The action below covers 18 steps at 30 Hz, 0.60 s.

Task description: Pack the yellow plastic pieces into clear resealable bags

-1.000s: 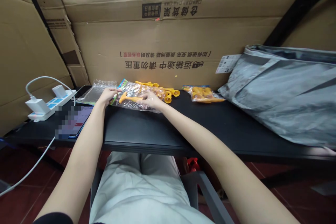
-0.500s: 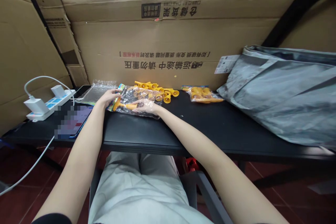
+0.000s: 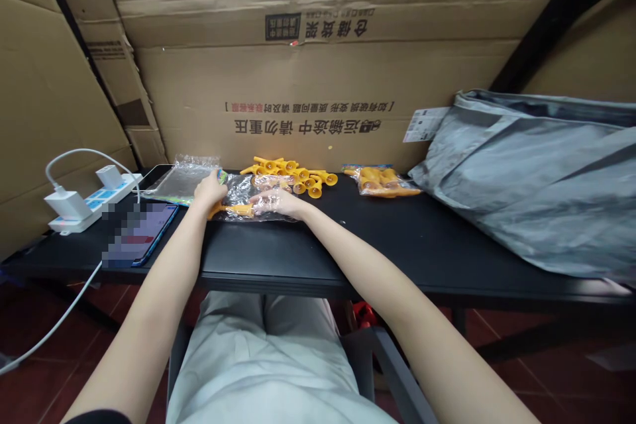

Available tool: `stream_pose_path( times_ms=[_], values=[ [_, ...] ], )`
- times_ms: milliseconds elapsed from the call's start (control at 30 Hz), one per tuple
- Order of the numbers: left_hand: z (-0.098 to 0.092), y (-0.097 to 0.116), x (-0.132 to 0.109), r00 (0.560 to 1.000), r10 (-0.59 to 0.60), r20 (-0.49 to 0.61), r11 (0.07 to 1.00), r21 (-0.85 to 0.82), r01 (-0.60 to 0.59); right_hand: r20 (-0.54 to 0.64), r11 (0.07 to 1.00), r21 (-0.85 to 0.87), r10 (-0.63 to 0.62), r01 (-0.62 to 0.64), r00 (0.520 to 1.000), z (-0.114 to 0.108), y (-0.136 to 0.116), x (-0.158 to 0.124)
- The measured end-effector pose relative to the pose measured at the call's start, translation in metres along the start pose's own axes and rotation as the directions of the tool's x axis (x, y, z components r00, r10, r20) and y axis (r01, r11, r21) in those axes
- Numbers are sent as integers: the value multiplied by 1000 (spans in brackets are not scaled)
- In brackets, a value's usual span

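Observation:
My left hand [image 3: 209,192] is closed at the left end of a clear plastic bag [image 3: 238,191] with a bright printed top. A yellow plastic pipe-shaped piece [image 3: 239,210] with a flared end lies lengthwise in the bag's lower part. My right hand [image 3: 277,202] grips the right end of this piece, with shiny film around the fingers; whether the hand is inside the bag I cannot tell. Just behind it, several loose yellow pipe-shaped pieces [image 3: 303,175] lie in a pile, partly seen through the film.
A filled bag of yellow pieces [image 3: 380,181] lies to the right, near a large grey fabric bag [image 3: 527,179]. At left are flat clear bags [image 3: 186,180], a phone [image 3: 144,232] and a white power strip [image 3: 94,202] with cables. Cardboard [image 3: 308,79] walls the black table's [image 3: 387,232] back.
My left hand has turned over and closed further around the bag's printed end, covering more of it. The bag lies flatter. My right hand has barely moved.

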State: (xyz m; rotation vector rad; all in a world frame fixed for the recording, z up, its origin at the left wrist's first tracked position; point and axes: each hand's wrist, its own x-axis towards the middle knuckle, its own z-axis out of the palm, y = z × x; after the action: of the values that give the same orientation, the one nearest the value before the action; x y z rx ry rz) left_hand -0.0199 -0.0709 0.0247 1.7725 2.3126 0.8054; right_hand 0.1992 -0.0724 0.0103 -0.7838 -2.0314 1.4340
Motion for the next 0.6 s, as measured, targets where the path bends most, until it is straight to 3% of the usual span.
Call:
stream_pose_path(
  times_ms=[100, 267, 333, 400, 467, 533, 600],
  values=[
    [10, 5, -3, 986, 87, -145, 995, 64, -79, -84, 998, -56, -33, 29, 996, -8, 2, 2],
    [36, 8, 3, 896, 362, -260, 931, 40, -364, -305, 936, -350, -94, -20, 948, -40, 2, -1],
    [46, 7, 6, 893, 386, -229, 919, 17, -393, -490, 887, -452, -163, -90, 856, -58, 0, -7],
    [54, 5, 8, 917, 367, -157, 928, 0, -372, -682, 835, -502, -220, -227, 698, -76, -1, -16],
    [59, 4, 9, 936, 338, -96, 940, -10, -340, -789, 776, -490, -204, -396, 579, -90, -2, -26],
    [60, 4, 10, 948, 315, -55, 949, -13, -316, -828, 703, -463, -124, -541, 547, -100, -2, -35],
    [60, 4, 10, 956, 294, -17, 956, -11, -294, -820, 617, -463, -26, -636, 572, -104, -1, -40]
  ],
)
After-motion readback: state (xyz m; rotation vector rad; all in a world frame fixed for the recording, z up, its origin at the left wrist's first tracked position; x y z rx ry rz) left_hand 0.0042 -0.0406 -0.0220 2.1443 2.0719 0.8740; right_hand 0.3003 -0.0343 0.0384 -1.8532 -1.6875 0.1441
